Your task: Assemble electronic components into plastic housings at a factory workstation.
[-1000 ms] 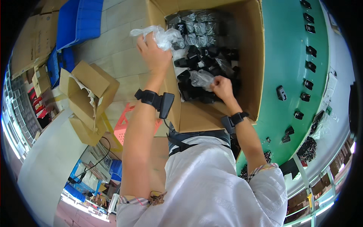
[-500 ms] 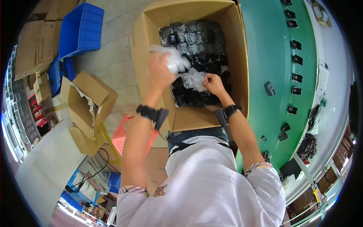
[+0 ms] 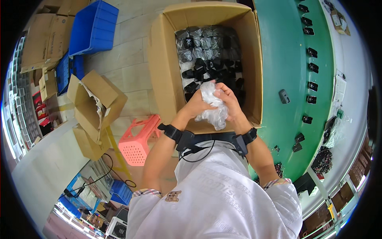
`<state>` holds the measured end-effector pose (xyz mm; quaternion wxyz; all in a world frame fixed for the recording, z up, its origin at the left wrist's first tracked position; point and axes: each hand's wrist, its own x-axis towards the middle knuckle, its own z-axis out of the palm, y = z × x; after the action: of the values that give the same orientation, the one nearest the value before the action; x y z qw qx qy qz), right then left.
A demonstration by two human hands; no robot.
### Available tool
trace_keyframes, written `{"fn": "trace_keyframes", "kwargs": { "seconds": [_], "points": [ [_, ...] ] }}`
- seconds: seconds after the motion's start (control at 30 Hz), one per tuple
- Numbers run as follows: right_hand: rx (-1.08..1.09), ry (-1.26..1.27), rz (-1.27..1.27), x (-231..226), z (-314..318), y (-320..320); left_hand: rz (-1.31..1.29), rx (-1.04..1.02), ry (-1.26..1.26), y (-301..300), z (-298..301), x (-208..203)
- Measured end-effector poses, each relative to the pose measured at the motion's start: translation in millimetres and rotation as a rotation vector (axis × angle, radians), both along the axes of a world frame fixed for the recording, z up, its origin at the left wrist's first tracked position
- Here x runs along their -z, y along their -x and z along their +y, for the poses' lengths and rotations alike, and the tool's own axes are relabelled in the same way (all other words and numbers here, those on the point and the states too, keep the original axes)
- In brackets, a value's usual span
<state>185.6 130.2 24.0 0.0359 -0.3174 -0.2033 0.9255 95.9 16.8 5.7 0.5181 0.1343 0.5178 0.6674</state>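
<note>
A crumpled bundle of clear plastic bags (image 3: 215,107) is gathered between my two hands, over the near end of a big cardboard box (image 3: 215,16). My left hand (image 3: 197,104) grips its left side, and my right hand (image 3: 230,101) holds it from the right with bent fingers. Inside the box, black devices wrapped in clear plastic (image 3: 201,44) sit in rows at the far end. Loose black devices (image 3: 207,68) lie jumbled nearer to me, partly hidden by the bags and my hands.
On the right runs a green table (image 3: 274,71) with a row of black devices (image 3: 313,67) and one grey device (image 3: 284,96). To the left are an open carton (image 3: 89,103), a blue bin (image 3: 93,30) and a pink stool (image 3: 135,149).
My left hand has come from the box's left wall toward the middle, bringing its plastic to my right hand. Both hands are now nearer my body, with the plastic bunched together.
</note>
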Motion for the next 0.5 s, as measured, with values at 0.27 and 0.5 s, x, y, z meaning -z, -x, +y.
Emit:
{"fn": "trace_keyframes", "kwargs": {
  "seconds": [0.27, 0.5],
  "points": [
    [-0.328, -1.291, 0.093, -15, -12, 13, 0.004, -0.538, 0.176, -15, 0, 12],
    [-0.318, -1.321, -0.178, 38, 45, 52, 0.894, -0.454, 0.636, 86, -36, -11]
  ]
}}
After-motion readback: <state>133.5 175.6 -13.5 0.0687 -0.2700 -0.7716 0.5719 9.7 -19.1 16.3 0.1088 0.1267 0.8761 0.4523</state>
